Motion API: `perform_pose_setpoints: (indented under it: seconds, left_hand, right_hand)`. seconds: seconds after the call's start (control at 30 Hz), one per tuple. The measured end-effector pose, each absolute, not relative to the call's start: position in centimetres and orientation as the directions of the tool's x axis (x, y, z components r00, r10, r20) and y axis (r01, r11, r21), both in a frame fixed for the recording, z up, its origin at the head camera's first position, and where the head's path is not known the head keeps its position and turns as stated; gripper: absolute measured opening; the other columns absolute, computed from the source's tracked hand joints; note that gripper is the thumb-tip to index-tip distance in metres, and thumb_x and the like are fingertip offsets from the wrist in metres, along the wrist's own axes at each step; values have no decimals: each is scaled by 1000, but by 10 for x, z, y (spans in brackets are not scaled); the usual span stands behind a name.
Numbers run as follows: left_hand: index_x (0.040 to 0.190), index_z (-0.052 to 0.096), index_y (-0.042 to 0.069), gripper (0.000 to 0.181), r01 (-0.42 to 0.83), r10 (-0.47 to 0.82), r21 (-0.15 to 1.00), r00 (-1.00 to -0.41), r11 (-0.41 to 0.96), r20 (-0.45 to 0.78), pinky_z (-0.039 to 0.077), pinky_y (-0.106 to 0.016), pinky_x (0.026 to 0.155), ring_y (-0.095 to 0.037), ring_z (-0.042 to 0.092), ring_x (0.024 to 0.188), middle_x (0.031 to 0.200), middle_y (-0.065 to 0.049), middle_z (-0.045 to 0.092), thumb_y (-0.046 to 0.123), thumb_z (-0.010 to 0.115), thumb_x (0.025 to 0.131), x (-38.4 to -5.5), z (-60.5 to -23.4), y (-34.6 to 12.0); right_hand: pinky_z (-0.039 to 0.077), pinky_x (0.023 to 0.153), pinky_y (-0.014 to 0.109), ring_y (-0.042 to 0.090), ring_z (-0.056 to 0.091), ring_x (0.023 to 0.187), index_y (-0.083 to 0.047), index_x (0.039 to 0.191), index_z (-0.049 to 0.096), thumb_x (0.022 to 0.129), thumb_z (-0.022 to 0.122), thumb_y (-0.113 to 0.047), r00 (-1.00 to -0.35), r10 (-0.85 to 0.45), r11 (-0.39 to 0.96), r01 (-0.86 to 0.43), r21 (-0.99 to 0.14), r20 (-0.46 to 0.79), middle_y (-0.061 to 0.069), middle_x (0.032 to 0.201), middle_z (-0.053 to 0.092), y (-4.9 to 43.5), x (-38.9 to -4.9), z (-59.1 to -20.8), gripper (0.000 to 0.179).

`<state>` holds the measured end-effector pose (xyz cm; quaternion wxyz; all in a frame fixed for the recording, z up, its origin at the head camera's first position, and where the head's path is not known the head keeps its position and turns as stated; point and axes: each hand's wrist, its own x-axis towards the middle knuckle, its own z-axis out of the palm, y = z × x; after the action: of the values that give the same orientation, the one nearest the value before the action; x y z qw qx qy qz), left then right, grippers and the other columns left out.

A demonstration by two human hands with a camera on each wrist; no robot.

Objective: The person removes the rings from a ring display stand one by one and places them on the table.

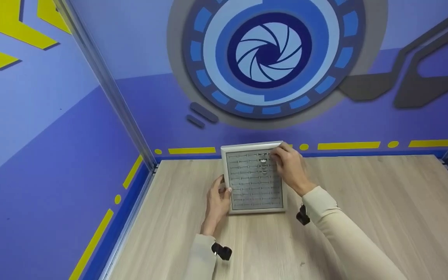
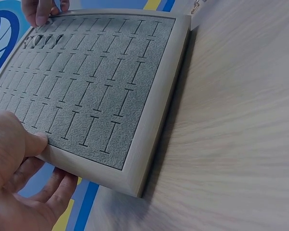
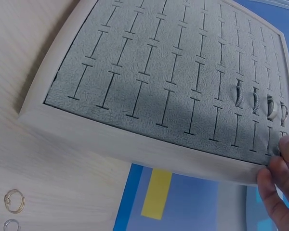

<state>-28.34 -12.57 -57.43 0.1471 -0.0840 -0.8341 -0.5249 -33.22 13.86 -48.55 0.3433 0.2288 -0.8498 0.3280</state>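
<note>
A ring display tray point(image 1: 253, 186) with a pale frame and grey slotted padding stands tilted up on the table. Its left side is held by my left hand point(image 1: 218, 198), thumb on the front frame and fingers behind, as the left wrist view point(image 2: 26, 168) shows. At the upper right corner, my right hand point(image 1: 292, 165) pinches a small ring at a slot by the frame; its fingertips mostly hide the ring. Several silver rings point(image 3: 272, 109) sit in a line of slots close by.
Loose rings, among them a gold-toned ring point(image 3: 14, 201), lie on the wooden table point(image 1: 383, 210) beside the tray. Behind the tray rises a blue patterned wall point(image 1: 146, 109); another wall point(image 1: 53, 167) stands at the left, with a metal post point(image 1: 107, 77) in the corner.
</note>
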Motion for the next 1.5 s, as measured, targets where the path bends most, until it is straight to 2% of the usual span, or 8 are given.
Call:
perform_pose_setpoints:
  seconds: [0.4,0.63,0.93,1.13,1.3,1.5]
  left_hand:
    - [155,47,-2,50,285,-10,849,-946,444,323,62,-47,102,-37,69,122,143,-25,62,0,60,106,-283,-574,-124]
    - [154,47,-6,50,306,-9,855,-940,418,341,64,-45,99,-39,71,117,138,-28,63,-2,60,106,-284,-575,-124]
    - [154,48,-4,49,303,-2,856,-942,419,334,62,-46,103,-40,70,121,141,-26,62,-2,60,106,-283,-575,-124]
    - [156,47,0,51,268,5,875,-957,403,291,60,-44,107,-36,69,124,144,-23,62,2,60,107,-284,-574,-128]
    - [158,46,2,52,264,18,890,-961,372,277,58,-45,110,-35,67,126,146,-21,61,4,59,108,-285,-574,-130]
    - [160,44,1,54,278,17,881,-956,383,294,57,-45,111,-36,65,131,147,-20,61,7,60,109,-283,-579,-129]
  right_hand:
    - [65,74,43,30,70,87,1,99,76,95,71,11,-652,-182,655,-638,-404,736,12,97,68,144,-327,-486,13]
    - [64,78,43,31,68,89,2,98,74,92,71,16,-599,-201,634,-683,-363,775,12,99,66,148,-327,-490,15]
    - [64,74,42,29,69,88,5,96,74,91,71,18,-550,-198,607,-719,-339,811,13,97,66,152,-327,-491,14]
    - [56,63,30,21,62,78,4,95,75,90,73,18,-535,-199,579,-740,-342,821,12,93,65,161,-322,-496,15]
    - [53,61,21,16,60,74,2,95,76,91,75,15,-555,-206,579,-733,-357,806,11,91,66,173,-315,-504,14]
    - [57,62,22,13,65,75,-2,95,76,91,75,14,-600,-214,612,-698,-373,771,6,94,70,187,-301,-511,17]
